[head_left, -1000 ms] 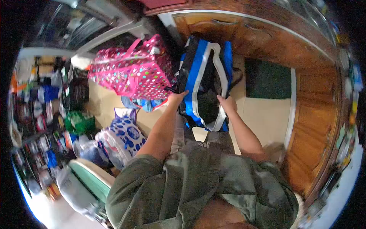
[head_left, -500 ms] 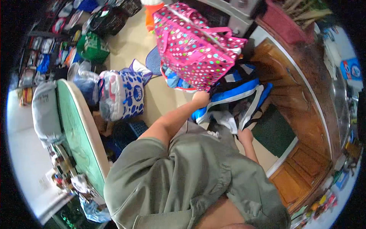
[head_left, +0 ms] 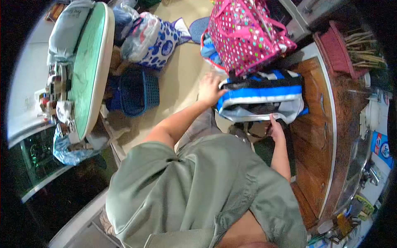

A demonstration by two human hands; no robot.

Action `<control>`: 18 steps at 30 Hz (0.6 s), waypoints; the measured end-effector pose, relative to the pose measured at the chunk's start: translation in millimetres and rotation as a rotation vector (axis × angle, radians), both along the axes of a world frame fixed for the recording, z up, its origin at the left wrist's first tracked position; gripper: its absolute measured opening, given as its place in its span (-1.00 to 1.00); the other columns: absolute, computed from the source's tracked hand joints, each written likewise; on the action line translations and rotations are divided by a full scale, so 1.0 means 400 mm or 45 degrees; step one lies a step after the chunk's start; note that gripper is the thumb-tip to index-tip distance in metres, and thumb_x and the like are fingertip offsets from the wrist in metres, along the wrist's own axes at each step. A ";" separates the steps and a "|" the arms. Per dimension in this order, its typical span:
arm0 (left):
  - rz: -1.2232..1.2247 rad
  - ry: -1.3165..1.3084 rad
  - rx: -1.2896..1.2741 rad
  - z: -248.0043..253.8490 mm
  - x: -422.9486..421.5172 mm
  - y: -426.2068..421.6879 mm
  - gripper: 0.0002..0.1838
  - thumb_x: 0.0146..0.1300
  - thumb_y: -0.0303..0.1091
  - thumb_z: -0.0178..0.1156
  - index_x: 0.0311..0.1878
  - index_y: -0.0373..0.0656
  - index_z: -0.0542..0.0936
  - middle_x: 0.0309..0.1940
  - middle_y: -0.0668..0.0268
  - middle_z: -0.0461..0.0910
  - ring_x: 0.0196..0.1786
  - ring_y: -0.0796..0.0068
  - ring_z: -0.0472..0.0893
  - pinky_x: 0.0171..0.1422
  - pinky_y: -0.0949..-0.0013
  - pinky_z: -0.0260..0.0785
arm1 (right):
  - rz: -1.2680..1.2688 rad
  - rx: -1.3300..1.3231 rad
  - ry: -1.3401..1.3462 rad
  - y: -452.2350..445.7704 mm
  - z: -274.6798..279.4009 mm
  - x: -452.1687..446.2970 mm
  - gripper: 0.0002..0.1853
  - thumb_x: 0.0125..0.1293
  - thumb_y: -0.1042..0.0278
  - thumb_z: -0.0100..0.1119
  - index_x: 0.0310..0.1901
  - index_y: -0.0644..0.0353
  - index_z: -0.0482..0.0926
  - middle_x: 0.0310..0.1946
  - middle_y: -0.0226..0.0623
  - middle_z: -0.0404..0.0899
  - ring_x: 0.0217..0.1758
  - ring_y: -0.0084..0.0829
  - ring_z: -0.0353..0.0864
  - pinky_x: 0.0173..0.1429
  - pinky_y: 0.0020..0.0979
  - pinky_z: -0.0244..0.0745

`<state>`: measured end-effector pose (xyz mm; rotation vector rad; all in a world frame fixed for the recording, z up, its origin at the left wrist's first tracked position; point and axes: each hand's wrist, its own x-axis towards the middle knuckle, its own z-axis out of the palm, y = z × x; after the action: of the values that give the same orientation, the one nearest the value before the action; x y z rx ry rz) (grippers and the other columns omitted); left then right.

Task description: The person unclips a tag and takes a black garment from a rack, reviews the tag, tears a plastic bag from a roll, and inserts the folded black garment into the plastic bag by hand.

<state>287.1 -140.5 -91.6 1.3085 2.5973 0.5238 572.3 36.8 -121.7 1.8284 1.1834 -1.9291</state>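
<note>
Work centres on the striped bag (head_left: 264,91), which sits at your 1 o'clock; positioning it looks like the step in hand. Your left hand (head_left: 211,90) lies at its left end, fingers spread and released, seemingly touching the side without gripping. Your right hand (head_left: 277,129) appears to grasp the near pale rim, thumb on top; the fingertips underneath are hidden. Judging from this, shifting the bag calls for a firmer hold on the left to match the right.

Mind the edges: the polka-dot bag (head_left: 244,45) crowds the far side between 12 and 1 o'clock, seemingly touching, and the wooden cabinet (head_left: 315,103) stands close at 2 o'clock. Your widest room is the bare floor (head_left: 182,68) toward 11 to 12 o'clock, bounded by the blue basket (head_left: 151,93) and the spotted blue-and-white bag (head_left: 167,47) around 11.
</note>
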 end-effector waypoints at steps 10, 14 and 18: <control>1.261 -0.446 -0.695 -0.166 0.191 -0.857 -0.28 -0.05 0.01 0.15 0.15 -0.21 0.28 0.18 -0.13 0.11 0.29 -0.05 0.01 0.35 0.12 -0.20 | 0.506 0.128 -0.572 -0.288 -0.194 0.569 -0.55 0.11 -0.08 -0.03 -0.27 0.20 0.49 -0.51 -0.16 0.44 -0.50 -0.26 0.41 -0.43 -0.26 0.29; 1.342 -0.527 -1.012 -0.373 0.412 -1.237 -0.43 0.05 0.05 0.04 0.05 -0.15 0.40 0.08 0.10 0.33 0.22 0.03 0.16 0.28 0.15 -0.04 | 1.811 0.368 -0.324 -0.185 -0.188 0.458 -0.62 0.10 0.06 -0.04 -0.27 0.27 0.48 -0.40 -0.06 0.47 -0.39 -0.18 0.45 -0.35 -0.23 0.32; 0.937 -0.939 -1.084 -0.387 0.668 -1.393 -0.50 0.10 -0.01 -0.01 -0.02 -0.21 0.46 0.04 -0.09 0.32 0.15 0.00 0.25 0.17 0.14 0.14 | 1.578 1.137 0.026 -0.081 -0.083 0.134 -0.68 0.11 0.19 -0.04 -0.30 0.32 0.46 -0.34 0.01 0.49 -0.34 -0.14 0.48 -0.31 -0.23 0.34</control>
<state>554.1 -697.7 -246.2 -0.1230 2.1235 -0.0599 625.8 4.6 -154.8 0.7412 2.5458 -0.7085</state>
